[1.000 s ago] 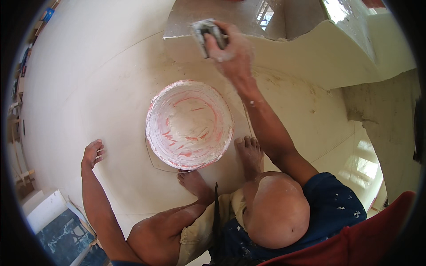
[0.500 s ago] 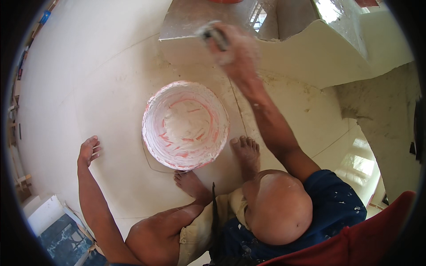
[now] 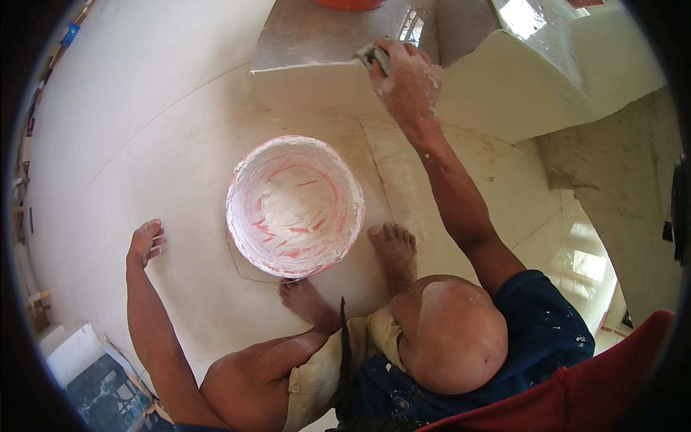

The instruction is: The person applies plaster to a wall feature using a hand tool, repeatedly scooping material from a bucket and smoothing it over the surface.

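My right hand [image 3: 410, 83] is closed around a small dark block smeared with white [image 3: 376, 57]; its exact kind is not clear. It holds the block against or just over the front edge of a grey-topped stepped slab [image 3: 317, 43] at the far side. Off to the left, my left hand [image 3: 147, 241] hangs above the floor with loosely bent fingers and nothing in it. Between my arms a round red bucket [image 3: 234, 194] stands on the floor, coated inside with white paste. More white paste [image 3: 291, 198] lies in its bottom.
The slab's pale front face [image 3: 497, 93] runs to the right. A red round container [image 3: 353, 3] sits on top at the upper edge. My bare feet [image 3: 394, 252] are beside the bucket. A dark blue stained panel [image 3: 108, 396] lies at the lower left.
My right hand has moved slightly right and down along the slab edge with the block. The view has shifted a little, and my left hand stays put.
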A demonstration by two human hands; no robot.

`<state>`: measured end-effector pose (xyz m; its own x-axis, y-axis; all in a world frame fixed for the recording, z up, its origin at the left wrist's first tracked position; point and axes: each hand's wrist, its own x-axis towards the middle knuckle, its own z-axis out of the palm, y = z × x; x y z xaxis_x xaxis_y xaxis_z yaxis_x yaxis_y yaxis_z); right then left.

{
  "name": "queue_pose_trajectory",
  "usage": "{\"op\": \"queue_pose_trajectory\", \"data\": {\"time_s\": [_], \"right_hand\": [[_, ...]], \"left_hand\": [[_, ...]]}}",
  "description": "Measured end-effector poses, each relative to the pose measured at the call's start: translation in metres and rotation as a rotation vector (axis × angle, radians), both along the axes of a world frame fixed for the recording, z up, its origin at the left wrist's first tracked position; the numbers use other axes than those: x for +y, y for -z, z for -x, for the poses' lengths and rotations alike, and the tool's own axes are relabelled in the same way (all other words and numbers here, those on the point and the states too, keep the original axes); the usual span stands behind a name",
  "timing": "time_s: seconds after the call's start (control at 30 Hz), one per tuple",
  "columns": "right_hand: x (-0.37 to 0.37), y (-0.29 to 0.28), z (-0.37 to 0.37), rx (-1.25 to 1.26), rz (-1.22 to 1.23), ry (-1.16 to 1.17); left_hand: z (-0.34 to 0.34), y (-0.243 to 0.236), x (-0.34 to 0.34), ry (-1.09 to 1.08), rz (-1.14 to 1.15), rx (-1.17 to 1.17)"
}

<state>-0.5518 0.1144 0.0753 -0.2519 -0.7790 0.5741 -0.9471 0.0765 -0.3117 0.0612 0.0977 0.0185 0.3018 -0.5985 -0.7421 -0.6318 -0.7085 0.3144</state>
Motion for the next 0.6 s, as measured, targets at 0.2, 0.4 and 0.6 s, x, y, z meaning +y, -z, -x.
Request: {"op": "queue_pose_trajectory", "data": {"time_s": [0.2, 0.4, 0.6], "right_hand": [[-0.047, -0.001, -0.07, -0.082, -0.144, -0.244], [-0.055, -0.012, -0.126, -0.227, -0.042, -0.429], [-0.044, -0.071, -0.072, -0.183, 0.391, -0.417]], "left_hand": [[0.002, 0.003, 0.003, -0.003, -0.053, -0.021], [0.005, 0.007, 0.001, -0.001, -0.044, -0.018], [-0.01, 0.009, 0.002, -0.015, -0.029, -0.032]]}}
